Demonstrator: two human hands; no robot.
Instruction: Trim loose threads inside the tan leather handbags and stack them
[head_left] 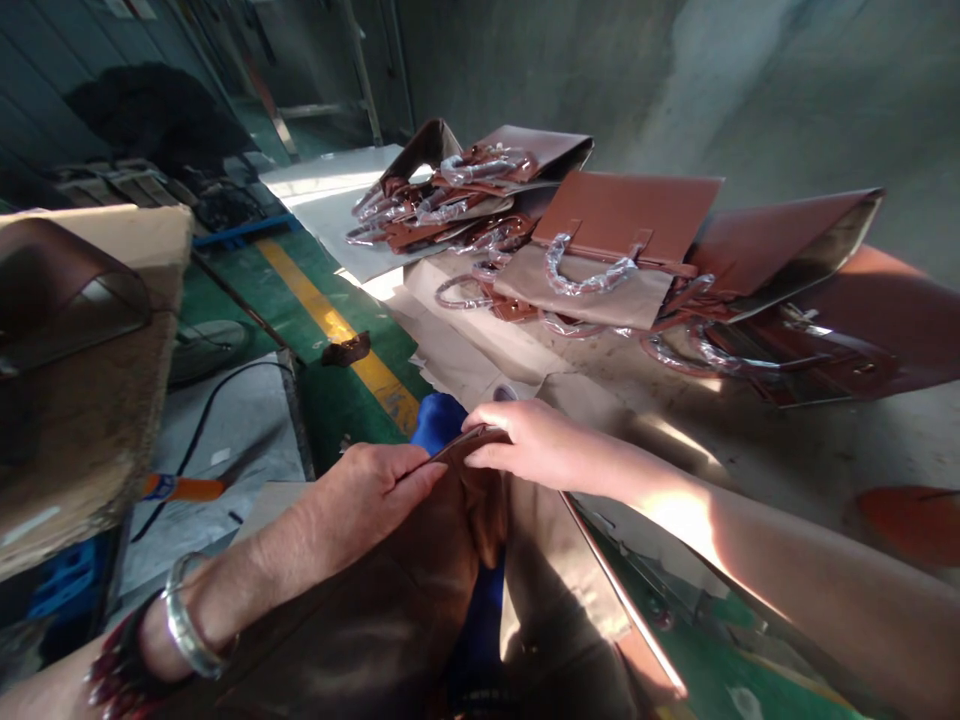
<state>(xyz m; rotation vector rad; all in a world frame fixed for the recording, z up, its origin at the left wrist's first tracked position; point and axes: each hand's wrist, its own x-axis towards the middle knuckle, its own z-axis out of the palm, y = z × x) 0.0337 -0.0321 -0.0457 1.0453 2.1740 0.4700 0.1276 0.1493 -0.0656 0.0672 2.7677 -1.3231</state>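
A brown leather bag [420,590] lies across my lap, with blue cloth showing beneath it. My left hand [367,495] pinches the bag's top edge, thumb and fingers closed on the leather. My right hand [525,445] grips the same edge from the other side, fingers curled over the dark rim. A silver bracelet and dark beads sit on my left wrist.
Several brown handbags [622,225] with plastic-wrapped handles are piled on paper sheets [465,345] on the floor ahead. A cardboard box [90,370] stands at left. A yellow floor stripe [337,325] runs between them. A leather scrap [346,350] lies on the green floor.
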